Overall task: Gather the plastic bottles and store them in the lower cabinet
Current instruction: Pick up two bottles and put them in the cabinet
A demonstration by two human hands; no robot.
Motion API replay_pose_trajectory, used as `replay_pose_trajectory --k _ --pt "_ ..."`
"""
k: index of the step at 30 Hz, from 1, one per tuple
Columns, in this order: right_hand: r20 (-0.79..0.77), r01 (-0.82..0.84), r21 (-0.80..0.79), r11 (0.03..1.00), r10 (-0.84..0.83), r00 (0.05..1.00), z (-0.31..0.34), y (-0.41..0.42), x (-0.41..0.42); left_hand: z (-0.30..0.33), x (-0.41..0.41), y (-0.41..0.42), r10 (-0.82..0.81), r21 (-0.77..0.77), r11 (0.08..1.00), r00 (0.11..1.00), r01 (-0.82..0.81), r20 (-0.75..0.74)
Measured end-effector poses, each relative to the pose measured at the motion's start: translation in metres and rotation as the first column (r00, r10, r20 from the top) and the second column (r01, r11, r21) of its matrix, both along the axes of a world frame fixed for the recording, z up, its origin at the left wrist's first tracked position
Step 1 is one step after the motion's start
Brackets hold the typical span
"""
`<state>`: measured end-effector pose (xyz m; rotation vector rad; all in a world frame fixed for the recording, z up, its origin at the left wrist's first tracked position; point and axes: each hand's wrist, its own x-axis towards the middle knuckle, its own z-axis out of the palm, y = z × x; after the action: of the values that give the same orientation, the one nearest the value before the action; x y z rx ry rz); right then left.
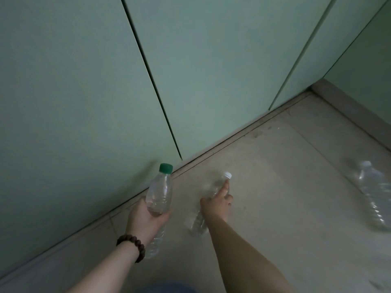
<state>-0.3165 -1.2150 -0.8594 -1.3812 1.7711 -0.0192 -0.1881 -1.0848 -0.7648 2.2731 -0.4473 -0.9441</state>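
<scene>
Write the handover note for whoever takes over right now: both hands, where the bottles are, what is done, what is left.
Left hand: holds the green-capped bottle upright; a second clear bottle shows beneath the wrist, whether it is gripped cannot be told.
Right hand: on the white-capped bottle lying on the floor, fingers curled around it.
Another clear bottle lies on the floor at far right, untouched.
Cabinet doors are closed.
Done: nothing stored yet.
Left: lift the floor bottles, open the lower cabinet, put all inside.
</scene>
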Motion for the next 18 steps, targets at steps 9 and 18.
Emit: replay_pose_trajectory --k 9,18 --pt "0.181 -0.129 -0.137 0.982 0.153 0.971 0.185 0.026 -0.068 0.135 -0.042 0.008 0.013 0.064 0.998 0.999 -0.011 -0.04" --pt "0.146 -0.223 -0.253 0.941 0.265 0.953 0.502 0.037 -0.123 0.401 -0.075 0.042 0.014 0.038 0.999 1.0 -0.015 0.011"
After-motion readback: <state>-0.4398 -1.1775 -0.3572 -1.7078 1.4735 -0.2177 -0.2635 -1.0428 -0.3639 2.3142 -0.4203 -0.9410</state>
